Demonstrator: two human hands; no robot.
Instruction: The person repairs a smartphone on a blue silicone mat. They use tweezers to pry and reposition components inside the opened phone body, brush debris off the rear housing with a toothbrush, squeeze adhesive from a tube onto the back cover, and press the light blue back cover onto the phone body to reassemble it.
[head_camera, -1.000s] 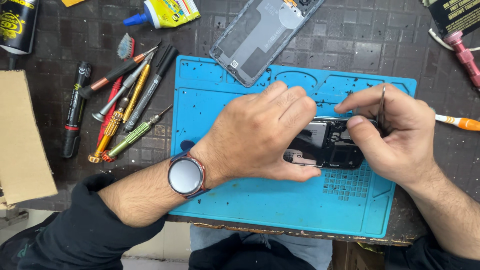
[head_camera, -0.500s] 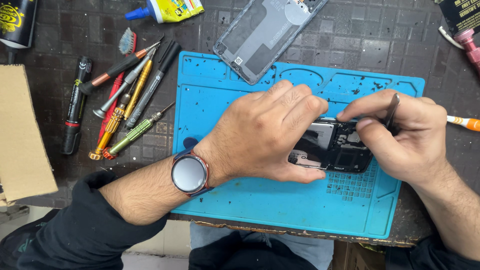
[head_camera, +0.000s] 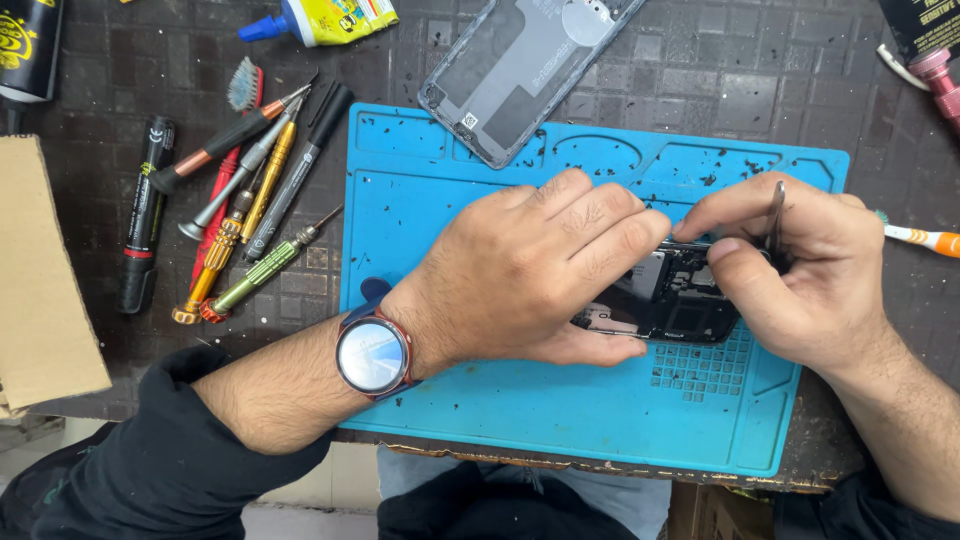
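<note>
- Opened phone (head_camera: 668, 300) lying on the blue repair mat (head_camera: 480, 420), right of the mat's middle, dark insides facing up, largely covered by both hands.
- Left hand (head_camera: 520, 270) laid flat across the phone's left part, fingers together and pressing down, thumb along the near edge; round watch (head_camera: 372, 355) on the wrist.
- Right hand (head_camera: 800, 270) closed in a pinch on thin metal tweezers (head_camera: 776, 215), held upright over the phone's right part; tips hidden behind the thumb, so contact with the phone cannot be told.
- Detached grey back cover (head_camera: 520, 65) lying tilted at the far edge of the mat, partly on the dark table (head_camera: 700, 80).
- Cluster of small screwdrivers (head_camera: 250, 210) and a black marker (head_camera: 145, 210) left of the mat, well apart from the hands.
- Glue bottle (head_camera: 320, 18) with blue nozzle at the far edge; cardboard piece (head_camera: 40, 280) at the far left.
- Orange-and-white handle (head_camera: 925, 238) just right of the right hand.
</note>
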